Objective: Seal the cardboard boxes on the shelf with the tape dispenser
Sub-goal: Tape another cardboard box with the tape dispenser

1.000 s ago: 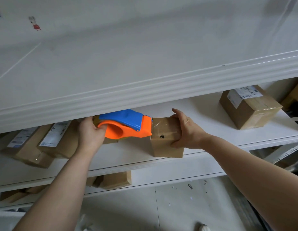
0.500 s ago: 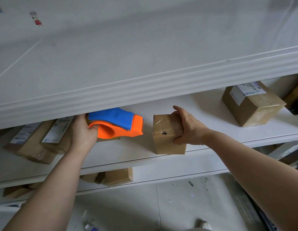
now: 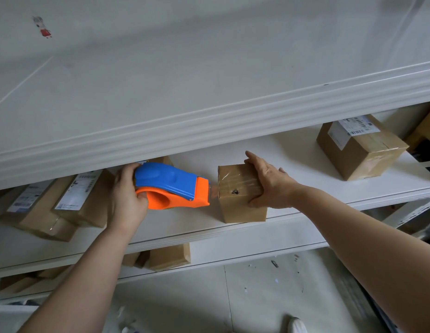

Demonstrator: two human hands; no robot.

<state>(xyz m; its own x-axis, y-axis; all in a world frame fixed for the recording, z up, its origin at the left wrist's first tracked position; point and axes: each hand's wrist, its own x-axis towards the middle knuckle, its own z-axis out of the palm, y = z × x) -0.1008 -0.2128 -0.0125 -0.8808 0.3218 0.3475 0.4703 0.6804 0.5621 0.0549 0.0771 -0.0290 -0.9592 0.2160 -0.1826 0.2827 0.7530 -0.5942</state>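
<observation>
A small cardboard box (image 3: 240, 205) stands near the front edge of the white middle shelf (image 3: 305, 164), with clear tape across its top and a small dark hole in it. My right hand (image 3: 266, 182) grips its right side from above. My left hand (image 3: 127, 195) holds the blue and orange tape dispenser (image 3: 173, 188) by its rear. The dispenser's orange nose sits just left of the box's upper left edge, with a short bit of tape between them.
Two labelled boxes (image 3: 72, 198) lie at the left of the same shelf, and a larger labelled box (image 3: 360, 147) sits at the right. The upper shelf's thick edge (image 3: 209, 126) overhangs the work area. More boxes (image 3: 170, 255) rest on the shelf below.
The dispenser pulled left away from the box, then came back toward it and tilted nose-down. My right hand kept its hold on the box.
</observation>
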